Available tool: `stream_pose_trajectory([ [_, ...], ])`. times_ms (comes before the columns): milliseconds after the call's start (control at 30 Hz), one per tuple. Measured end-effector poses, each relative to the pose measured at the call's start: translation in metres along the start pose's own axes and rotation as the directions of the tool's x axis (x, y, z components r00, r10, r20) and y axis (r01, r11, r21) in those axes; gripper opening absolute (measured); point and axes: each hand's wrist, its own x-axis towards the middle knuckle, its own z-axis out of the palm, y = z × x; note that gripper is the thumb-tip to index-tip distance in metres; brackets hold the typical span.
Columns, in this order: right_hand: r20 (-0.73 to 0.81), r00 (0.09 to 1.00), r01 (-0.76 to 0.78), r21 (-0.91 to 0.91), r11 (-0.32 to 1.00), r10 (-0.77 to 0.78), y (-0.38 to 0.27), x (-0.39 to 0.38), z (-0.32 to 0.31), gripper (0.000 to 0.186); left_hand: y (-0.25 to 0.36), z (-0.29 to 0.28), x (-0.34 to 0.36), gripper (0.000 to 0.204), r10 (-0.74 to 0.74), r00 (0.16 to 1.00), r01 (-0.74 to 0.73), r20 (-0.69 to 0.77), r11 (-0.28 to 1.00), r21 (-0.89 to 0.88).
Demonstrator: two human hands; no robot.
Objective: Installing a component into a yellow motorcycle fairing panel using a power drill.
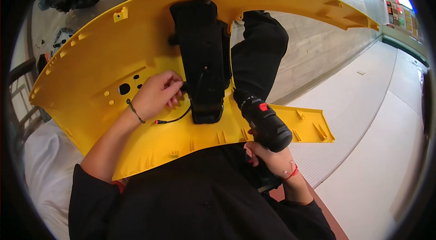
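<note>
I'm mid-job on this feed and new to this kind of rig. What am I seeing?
No machine arms here: these are a person's bare hands, seen from above by a wide fisheye camera on their head, so straight edges bend. A large yellow panel lies across their lap. On it sits a long black part, with a thin red-tipped cable beside it. The right hand holds a black power driver. The left hand is at the black part's side; its exact grip is unclear.
</note>
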Motion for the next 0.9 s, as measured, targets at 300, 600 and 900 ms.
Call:
stream_pose_trajectory([
  [300,-0.039,0.996,-0.081,-0.178,0.981,0.076,0.011,0.005,0.010,0.030,-0.004,-0.002,0.002,0.015,0.063,0.997,-0.065,0.036,0.996,0.061],
  [600,-0.093,0.950,0.241,-0.388,0.890,-0.298,0.014,-0.002,0.020,0.041,0.002,0.000,0.002,0.015,0.067,0.998,-0.067,-0.002,0.997,0.026],
  [900,-0.120,0.948,0.228,-0.388,0.893,-0.294,0.013,-0.001,0.022,0.040,0.005,0.002,0.002,0.016,0.089,0.996,-0.089,-0.004,0.993,0.082],
])
